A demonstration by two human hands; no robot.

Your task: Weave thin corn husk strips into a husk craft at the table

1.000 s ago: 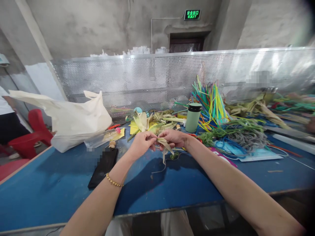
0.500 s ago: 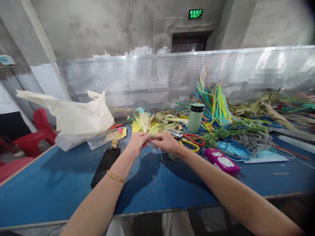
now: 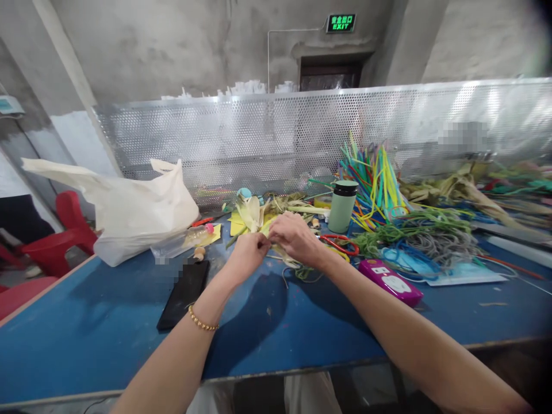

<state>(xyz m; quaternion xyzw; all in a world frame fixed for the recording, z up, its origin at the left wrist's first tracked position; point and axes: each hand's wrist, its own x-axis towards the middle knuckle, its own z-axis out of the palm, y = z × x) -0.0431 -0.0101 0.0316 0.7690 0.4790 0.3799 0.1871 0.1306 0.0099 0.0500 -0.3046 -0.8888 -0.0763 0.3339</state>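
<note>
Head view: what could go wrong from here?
The pale leaf strip under the right hand could slip or tear; how firm the grip on it is stays hidden behind that hand.
The red scissor handle lies close beside the right wrist, so an outward move might knock it.
The left forearm is near the black slab and might nudge it.

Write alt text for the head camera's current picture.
A person's left hand and right hand are close together over a cluttered blue table, near pale husk-like leaves; what they hold is hard to see. A white bag sits to the left; a green tumbler and purple case are to the right.
</note>
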